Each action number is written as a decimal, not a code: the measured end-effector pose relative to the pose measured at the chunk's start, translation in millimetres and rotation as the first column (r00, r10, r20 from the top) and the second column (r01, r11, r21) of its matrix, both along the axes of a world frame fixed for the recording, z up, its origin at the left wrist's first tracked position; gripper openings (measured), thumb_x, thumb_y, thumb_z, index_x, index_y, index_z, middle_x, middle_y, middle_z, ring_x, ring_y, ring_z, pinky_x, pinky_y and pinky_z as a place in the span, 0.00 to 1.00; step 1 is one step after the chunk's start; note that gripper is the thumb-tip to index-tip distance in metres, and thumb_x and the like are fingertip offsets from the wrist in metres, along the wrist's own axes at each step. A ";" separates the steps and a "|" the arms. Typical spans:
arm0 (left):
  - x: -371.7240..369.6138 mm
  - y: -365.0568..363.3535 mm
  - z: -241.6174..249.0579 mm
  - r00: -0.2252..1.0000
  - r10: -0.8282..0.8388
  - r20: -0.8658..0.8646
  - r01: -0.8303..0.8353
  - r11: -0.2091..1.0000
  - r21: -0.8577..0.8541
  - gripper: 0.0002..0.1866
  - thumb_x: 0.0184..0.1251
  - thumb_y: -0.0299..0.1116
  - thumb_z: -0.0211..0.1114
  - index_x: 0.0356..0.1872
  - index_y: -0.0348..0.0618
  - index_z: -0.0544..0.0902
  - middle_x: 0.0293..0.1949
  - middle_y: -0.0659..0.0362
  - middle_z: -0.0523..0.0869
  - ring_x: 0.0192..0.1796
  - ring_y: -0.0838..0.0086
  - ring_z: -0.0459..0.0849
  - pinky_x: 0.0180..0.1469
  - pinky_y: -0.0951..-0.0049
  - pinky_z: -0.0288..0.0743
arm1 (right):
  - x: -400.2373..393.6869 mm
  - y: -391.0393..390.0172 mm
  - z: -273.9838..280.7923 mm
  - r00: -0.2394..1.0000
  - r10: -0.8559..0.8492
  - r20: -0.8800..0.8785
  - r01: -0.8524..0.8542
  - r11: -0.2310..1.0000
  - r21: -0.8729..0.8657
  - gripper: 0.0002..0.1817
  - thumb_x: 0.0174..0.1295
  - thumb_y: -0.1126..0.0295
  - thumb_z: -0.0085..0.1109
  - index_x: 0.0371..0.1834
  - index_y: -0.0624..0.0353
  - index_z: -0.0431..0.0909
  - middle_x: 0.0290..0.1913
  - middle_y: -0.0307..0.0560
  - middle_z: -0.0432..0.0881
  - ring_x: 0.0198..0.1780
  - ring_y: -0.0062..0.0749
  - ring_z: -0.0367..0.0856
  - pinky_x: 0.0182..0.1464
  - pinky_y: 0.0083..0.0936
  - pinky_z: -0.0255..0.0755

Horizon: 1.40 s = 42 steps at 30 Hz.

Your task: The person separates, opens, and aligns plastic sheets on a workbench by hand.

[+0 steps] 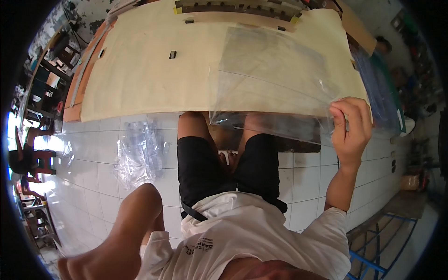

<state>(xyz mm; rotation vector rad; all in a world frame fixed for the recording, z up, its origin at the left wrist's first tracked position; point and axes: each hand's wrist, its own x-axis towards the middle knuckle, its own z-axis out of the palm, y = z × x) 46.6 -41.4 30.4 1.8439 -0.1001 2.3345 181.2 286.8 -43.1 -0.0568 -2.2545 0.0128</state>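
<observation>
My right hand [352, 125] is closed in a pinch on the right edge of a clear plastic sheet [275, 60]. The sheet is creased and slopes across the right part of the cream-covered table [140, 74], and its near edge hangs over the front above my lap. My left arm is bent at the elbow and folded back toward the camera. Low at the left edge of the view, my left hand [77, 269] shows only in part, with its fingers hidden.
Small black blocks [172, 54] sit on the table, and a dark slotted bar [240, 9] is taped along its far side. A metal ruler [86, 70] lies at the left. Crumpled clear plastic [140, 154] is on the tiled floor. Blue plastic sheets [380, 88] are at the right.
</observation>
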 end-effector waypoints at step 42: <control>168.9 167.1 -46.3 0.551 -0.631 -0.547 0.347 0.768 -0.538 0.12 0.62 0.34 0.65 0.41 0.38 0.84 0.38 0.48 0.87 0.43 0.55 0.84 0.46 0.58 0.77 | -10.0 -19.4 36.3 0.989 0.051 0.138 -0.060 0.996 0.066 0.04 0.58 0.74 0.65 0.31 0.60 0.79 0.32 0.45 0.77 0.34 0.42 0.75 0.37 0.34 0.68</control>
